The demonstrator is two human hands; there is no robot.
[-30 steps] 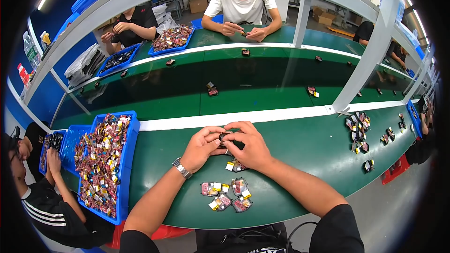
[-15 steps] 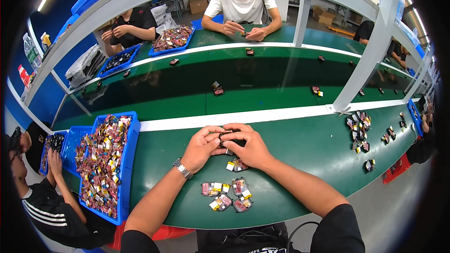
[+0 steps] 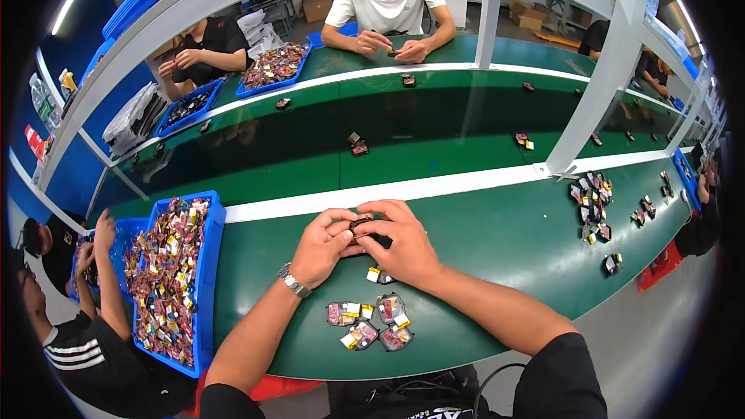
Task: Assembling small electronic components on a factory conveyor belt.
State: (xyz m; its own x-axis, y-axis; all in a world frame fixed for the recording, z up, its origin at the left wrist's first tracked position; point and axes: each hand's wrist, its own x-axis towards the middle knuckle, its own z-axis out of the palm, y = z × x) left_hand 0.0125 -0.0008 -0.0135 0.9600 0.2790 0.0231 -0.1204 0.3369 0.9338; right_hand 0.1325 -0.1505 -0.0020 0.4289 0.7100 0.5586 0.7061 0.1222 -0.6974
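Close together over the green bench, my left hand [image 3: 318, 248] and my right hand [image 3: 402, 247] are both closed around a small black plastic casing [image 3: 360, 224]. Fingers cover most of it, so what is inside cannot be made out. Just below my right hand lies another small casing [image 3: 375, 274] with a white and yellow piece, partly covered by that hand. Nearer to me, several dark-rimmed casings [image 3: 394, 309] with pinkish-red boards and white-yellow pieces lie in a loose cluster between my forearms. A metal watch [image 3: 293, 281] is on my left wrist.
Left of my arm, a blue bin [image 3: 206, 287] is heaped with small red boards. More assemblies [image 3: 592, 202] lie at the right. Beyond a white rail [image 3: 466, 186], a green belt [image 3: 295, 163] carries scattered units. Co-workers sit opposite and at the left; grey posts [image 3: 594, 85] frame the bench.
The whole view has shifted slightly. My hands stay together on the casing, with small finger movements. At the left, a co-worker's hand has risen beside the blue bin.
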